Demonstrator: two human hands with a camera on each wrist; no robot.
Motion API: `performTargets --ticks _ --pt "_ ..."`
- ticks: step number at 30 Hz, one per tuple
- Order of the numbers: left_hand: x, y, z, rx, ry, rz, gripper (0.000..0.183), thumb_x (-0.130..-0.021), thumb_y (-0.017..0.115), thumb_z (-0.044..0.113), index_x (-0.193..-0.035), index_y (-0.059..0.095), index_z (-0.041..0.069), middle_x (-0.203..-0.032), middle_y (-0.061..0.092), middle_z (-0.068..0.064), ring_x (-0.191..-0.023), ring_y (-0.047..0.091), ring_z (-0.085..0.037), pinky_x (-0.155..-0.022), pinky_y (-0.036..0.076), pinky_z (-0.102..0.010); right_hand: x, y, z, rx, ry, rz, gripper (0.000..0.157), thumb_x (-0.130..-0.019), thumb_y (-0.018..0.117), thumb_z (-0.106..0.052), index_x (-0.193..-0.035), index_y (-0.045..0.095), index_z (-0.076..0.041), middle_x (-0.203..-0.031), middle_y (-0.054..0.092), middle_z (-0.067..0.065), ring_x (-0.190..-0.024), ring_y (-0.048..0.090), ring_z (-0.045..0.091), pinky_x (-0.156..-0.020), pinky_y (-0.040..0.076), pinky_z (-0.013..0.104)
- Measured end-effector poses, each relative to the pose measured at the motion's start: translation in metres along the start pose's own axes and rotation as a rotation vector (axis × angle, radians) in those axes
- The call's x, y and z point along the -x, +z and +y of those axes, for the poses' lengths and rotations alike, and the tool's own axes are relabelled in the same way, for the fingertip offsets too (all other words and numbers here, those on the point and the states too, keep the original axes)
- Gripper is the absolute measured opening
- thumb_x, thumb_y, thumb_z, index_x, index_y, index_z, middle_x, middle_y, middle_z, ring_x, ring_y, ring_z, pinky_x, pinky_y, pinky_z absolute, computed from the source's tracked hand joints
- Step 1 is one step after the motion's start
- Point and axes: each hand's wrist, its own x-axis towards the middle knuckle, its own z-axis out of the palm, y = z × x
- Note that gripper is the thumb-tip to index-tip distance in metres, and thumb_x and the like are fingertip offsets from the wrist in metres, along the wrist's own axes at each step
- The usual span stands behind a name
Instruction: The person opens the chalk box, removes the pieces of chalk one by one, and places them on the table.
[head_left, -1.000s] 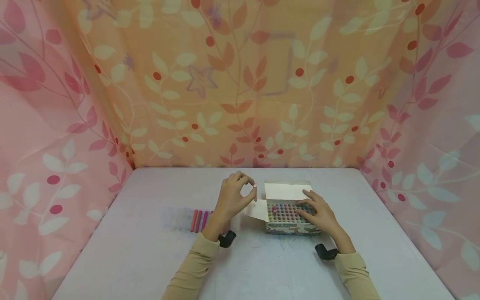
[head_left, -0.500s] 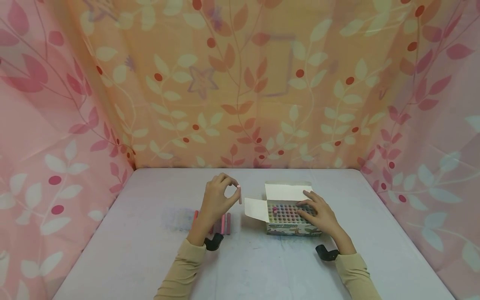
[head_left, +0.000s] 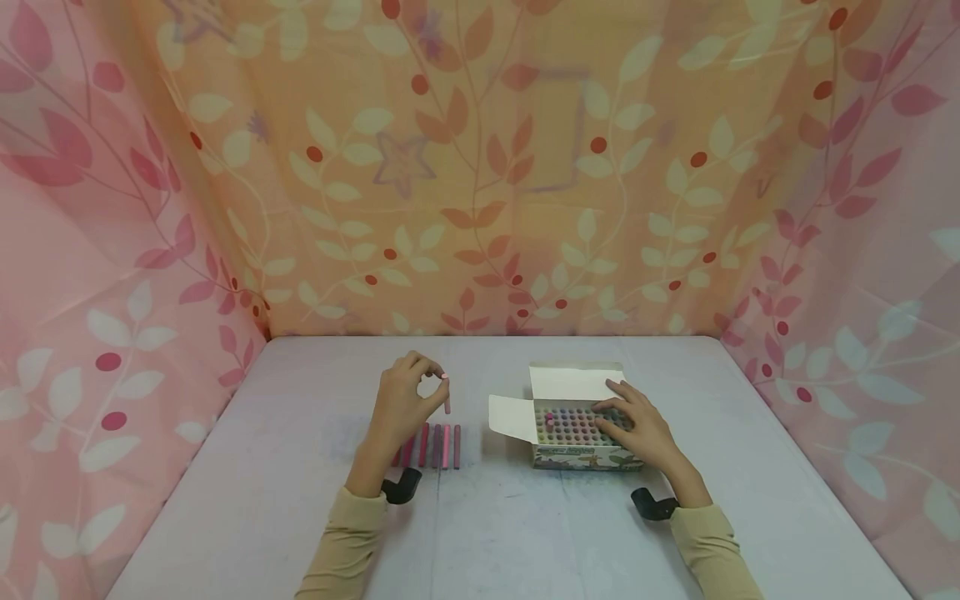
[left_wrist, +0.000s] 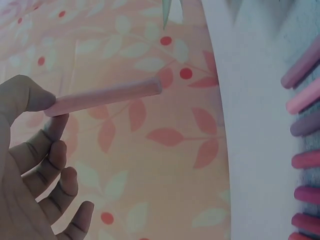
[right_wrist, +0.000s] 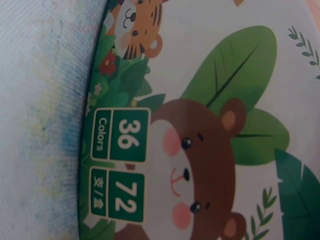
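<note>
My left hand (head_left: 405, 400) pinches a pale pink chalk stick (left_wrist: 107, 96) by one end, between thumb and index finger. In the head view the stick hangs down above the table, near a row of pink, red and purple chalk sticks (head_left: 423, 446). That row, partly behind the left wrist, shows at the right edge of the left wrist view. On the right, my right hand (head_left: 637, 423) rests over an open chalk box (head_left: 585, 458), fingers spread across its right side and lid. Chalk ends fill the box, and one magenta stick (head_left: 550, 417) stands higher than the others.
The box's white lid (head_left: 568, 383) stands raised at the back, and a white side flap (head_left: 512, 417) sticks out left. The white table (head_left: 510, 533) bears faint chalk smudges. Floral curtains (head_left: 480, 208) enclose the back and both sides.
My left hand has moved left with the pink chalk stick, from beside the box to above the right end of the row. The right hand stays on the box.
</note>
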Motion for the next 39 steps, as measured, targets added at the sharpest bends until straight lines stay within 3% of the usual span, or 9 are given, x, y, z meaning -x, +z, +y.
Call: performTargets --ticks 10,18,39 --pt "0.004 -0.011 -0.015 -0.034 -0.088 -0.069 0.008 -0.080 0.069 0.020 -0.084 0.067 0.014 -0.085 0.058 0.002 -0.078 0.052 -0.020 -0.070 0.040 -0.042 0.001 0.001 0.001 -0.001 -0.007 -0.003 0.024 -0.082 0.068 -0.038 -0.103 0.066 -0.025 -0.143 0.040 0.011 -0.134 0.027 0.038 -0.096 0.026 0.066" --pt "0.008 -0.017 -0.031 -0.090 -0.115 -0.131 0.010 -0.080 0.068 0.024 -0.083 0.066 0.014 -0.084 0.058 -0.001 -0.081 0.052 -0.022 -0.070 0.041 -0.044 0.002 0.000 0.002 -0.004 -0.018 -0.001 0.024 -0.082 0.068 -0.037 -0.103 0.067 -0.024 -0.142 0.040 0.012 -0.134 0.027 0.039 -0.095 0.027 0.066" --pt "0.027 -0.036 -0.074 -0.132 -0.281 -0.414 0.016 -0.082 0.062 0.028 -0.085 0.066 0.012 -0.084 0.055 -0.005 -0.076 0.047 -0.021 -0.066 0.037 -0.039 -0.001 -0.001 0.000 -0.006 -0.034 0.002 0.024 -0.082 0.069 -0.034 -0.102 0.067 -0.022 -0.142 0.040 0.014 -0.133 0.028 0.040 -0.095 0.027 0.066"
